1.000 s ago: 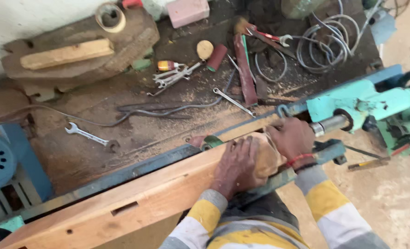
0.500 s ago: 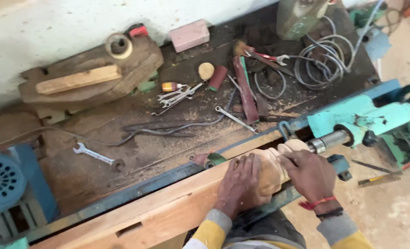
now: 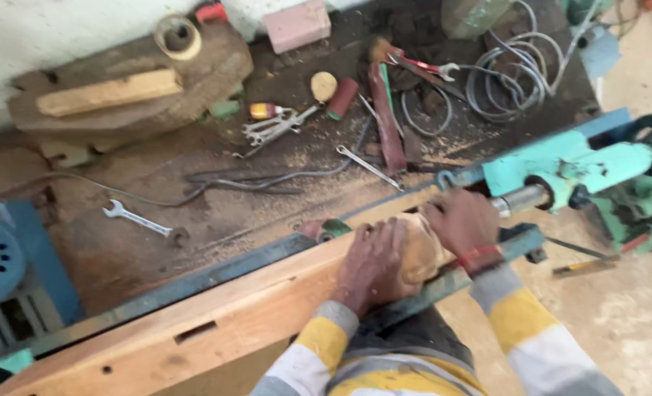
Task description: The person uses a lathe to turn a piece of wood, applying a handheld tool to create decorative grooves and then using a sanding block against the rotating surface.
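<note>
Head view: both hands (image 3: 414,249) cover wood piece (image 3: 423,253) end.

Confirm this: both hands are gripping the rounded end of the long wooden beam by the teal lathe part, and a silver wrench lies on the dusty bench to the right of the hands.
One detail is wrong. The head view shows both hands, left hand and right hand, on the rounded end of the wooden beam by the teal lathe part, but the silver wrench lies to their left.

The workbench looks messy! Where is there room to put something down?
The dusty stretch between the small spanner and the long spanner, below the dark cable, is bare. The back right is crowded with coiled wire and pliers. Both hands cover the wooden beam's end.
</note>
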